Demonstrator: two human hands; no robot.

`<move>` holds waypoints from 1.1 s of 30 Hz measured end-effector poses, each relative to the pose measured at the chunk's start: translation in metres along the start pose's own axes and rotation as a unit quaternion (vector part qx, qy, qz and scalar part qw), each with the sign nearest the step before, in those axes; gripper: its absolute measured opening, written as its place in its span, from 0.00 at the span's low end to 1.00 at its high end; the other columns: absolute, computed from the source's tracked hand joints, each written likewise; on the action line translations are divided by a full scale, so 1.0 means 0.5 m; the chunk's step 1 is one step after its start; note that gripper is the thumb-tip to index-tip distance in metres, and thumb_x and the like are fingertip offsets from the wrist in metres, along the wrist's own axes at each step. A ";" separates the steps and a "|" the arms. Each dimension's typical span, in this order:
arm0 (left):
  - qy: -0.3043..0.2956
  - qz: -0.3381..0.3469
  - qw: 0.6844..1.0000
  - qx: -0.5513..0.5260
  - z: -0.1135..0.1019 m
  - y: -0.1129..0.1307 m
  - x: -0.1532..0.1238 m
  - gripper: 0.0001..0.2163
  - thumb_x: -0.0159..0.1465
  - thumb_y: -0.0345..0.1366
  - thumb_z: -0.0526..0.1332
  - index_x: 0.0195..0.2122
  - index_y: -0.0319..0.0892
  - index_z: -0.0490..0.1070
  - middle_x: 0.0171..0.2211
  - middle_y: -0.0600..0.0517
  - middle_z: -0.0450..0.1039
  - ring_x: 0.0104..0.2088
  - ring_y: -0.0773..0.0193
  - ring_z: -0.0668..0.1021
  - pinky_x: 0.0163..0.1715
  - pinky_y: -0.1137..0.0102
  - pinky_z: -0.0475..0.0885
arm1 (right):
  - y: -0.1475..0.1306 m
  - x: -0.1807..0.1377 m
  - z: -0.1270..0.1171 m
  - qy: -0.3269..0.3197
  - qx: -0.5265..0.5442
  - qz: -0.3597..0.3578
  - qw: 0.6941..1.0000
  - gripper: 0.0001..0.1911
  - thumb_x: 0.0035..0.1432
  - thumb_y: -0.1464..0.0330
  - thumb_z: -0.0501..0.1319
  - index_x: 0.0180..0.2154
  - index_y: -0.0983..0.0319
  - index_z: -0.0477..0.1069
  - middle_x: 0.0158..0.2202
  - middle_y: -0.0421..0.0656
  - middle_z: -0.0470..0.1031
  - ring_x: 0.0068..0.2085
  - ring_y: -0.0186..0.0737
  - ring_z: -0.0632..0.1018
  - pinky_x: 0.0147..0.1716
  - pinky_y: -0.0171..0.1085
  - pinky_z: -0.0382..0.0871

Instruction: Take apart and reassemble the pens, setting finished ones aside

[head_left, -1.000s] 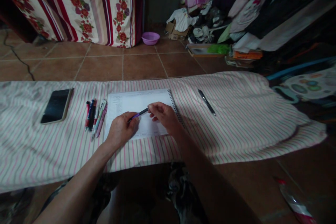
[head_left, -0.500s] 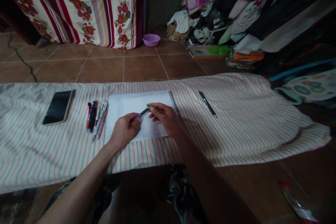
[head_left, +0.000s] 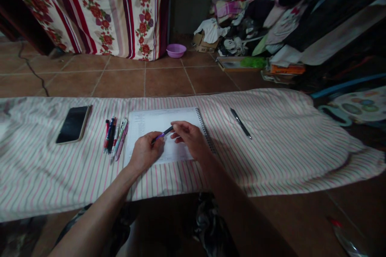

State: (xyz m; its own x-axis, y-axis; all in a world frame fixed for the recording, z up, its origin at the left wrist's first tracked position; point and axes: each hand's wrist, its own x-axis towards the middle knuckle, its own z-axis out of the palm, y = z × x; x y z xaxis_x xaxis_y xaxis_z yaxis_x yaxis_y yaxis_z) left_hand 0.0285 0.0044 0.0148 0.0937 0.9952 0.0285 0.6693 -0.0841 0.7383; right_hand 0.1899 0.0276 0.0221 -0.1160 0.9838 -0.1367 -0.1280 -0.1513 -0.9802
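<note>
- The left hand [head_left: 145, 151] is closed around the near end of a purple-and-black pen [head_left: 164, 132].
- The right hand [head_left: 190, 136] pinches its other end with thumb and fingertips, the remaining fingers loosely curled.
- The pen slants above the spiral notebook [head_left: 181, 115]; I cannot tell whether it touches the page.
- For good control, the 2 grips should line up along the barrel, firm at left, lighter at right, avoiding any bending.
- The pen bunch [head_left: 115, 140] and black pen [head_left: 240, 123] lie apart, giving both hands room.
</note>
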 end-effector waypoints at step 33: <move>-0.013 -0.003 0.994 -0.109 -0.010 -0.006 0.004 0.11 0.62 0.37 0.51 0.35 0.39 0.71 0.25 0.51 0.73 0.25 0.66 0.73 0.27 0.73 0.65 | -0.010 0.025 0.028 -0.003 0.041 0.045 0.998 0.19 0.44 0.57 0.66 0.36 0.64 0.74 0.25 0.41 0.74 0.25 0.34 0.75 0.19 0.29 0.64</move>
State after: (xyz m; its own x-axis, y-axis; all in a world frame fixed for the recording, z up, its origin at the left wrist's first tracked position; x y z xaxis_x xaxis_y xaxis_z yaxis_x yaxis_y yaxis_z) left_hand 0.0228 0.0070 0.0161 0.1112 0.9938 0.0078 0.4946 -0.0622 0.8669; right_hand 0.1755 0.0393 0.0273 -0.1357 0.9655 -0.2224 -0.1970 -0.2462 -0.9490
